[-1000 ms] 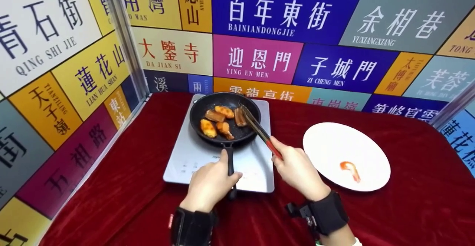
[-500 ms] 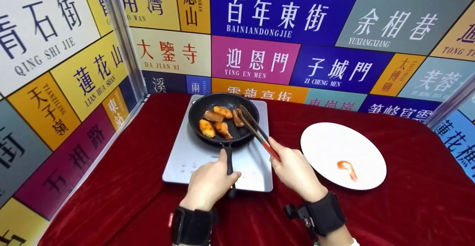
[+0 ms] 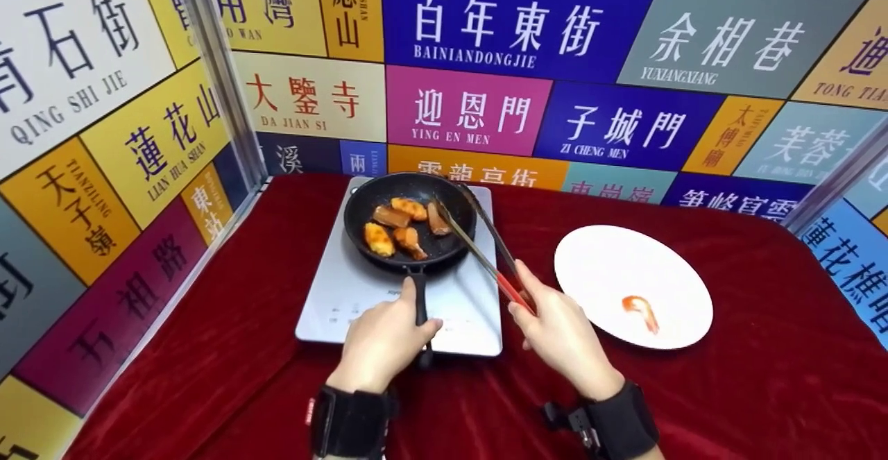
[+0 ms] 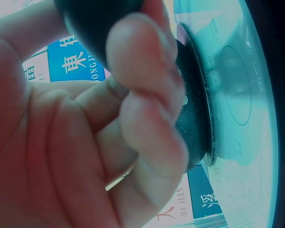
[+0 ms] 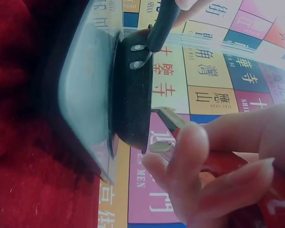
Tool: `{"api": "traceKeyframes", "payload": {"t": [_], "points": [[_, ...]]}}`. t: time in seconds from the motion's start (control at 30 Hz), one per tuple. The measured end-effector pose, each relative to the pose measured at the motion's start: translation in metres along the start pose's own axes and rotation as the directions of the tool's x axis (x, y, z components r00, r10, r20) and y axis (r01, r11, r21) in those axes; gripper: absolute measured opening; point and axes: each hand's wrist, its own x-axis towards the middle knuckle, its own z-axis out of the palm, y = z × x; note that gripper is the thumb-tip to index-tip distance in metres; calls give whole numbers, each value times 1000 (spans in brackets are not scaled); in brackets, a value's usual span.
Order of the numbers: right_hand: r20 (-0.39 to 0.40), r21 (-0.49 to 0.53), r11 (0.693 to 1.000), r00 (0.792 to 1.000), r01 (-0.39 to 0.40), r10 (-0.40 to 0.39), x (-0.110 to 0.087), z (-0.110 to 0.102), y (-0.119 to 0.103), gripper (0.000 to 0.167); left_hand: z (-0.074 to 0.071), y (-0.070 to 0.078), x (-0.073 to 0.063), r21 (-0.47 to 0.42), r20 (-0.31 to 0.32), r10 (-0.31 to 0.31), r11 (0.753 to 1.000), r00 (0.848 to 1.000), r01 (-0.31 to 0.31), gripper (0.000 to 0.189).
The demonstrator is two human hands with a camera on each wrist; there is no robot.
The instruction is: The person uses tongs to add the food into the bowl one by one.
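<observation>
My left hand (image 3: 385,338) grips the black handle (image 3: 420,300) of a frying pan (image 3: 361,214), thumb to its right and index finger along it; in the left wrist view the fingers (image 4: 152,128) curl beneath the handle. Red-handled metal tongs (image 3: 479,254) are held in my right hand (image 3: 562,325), their arms spread apart. One tip reaches a brown strip of food (image 3: 438,218), the other lies over the pan's right rim. Several more browned pieces, including a golden piece (image 3: 379,239), lie in the pan. The right wrist view hides the pan's contents.
The pan sits on a silver induction cooktop (image 3: 326,314). To the right, a white oval plate (image 3: 596,259) carries a cooked shrimp (image 3: 642,313). Dark red cloth (image 3: 229,293) covers the table, with sign-covered panels (image 3: 468,109) behind and at the left.
The tongs' arms were close together over the right-hand brown strip; now they have spread wide, one tip moving out to the pan's rim. The left hand keeps its grip on the handle.
</observation>
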Motion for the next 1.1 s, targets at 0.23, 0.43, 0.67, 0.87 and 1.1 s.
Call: {"api": "traceKeyframes", "payload": {"t": [0.23,0.43,0.67,0.87,1.1], "points": [[-60,17,1000,998,2,-1,-15,-10,17,60,2,0,0,-12,-6,6,1000,1000,-6,77],[-172,-94,993,982,68,-84,-28,-20,33,62,2,0,-1,-33,16,-11,999,1000,12,78],[-229,-155,985,967,78,-112,-45,-28,51,63,0,1,-1,-32,15,0,999,1000,1,78],[-237,-188,981,967,51,-96,-50,-35,59,66,-1,1,0,-33,27,0,999,1000,1,79],[-217,-222,975,973,28,-77,-55,-51,61,64,0,-1,-1,-38,27,7,999,1000,-6,79]]}}
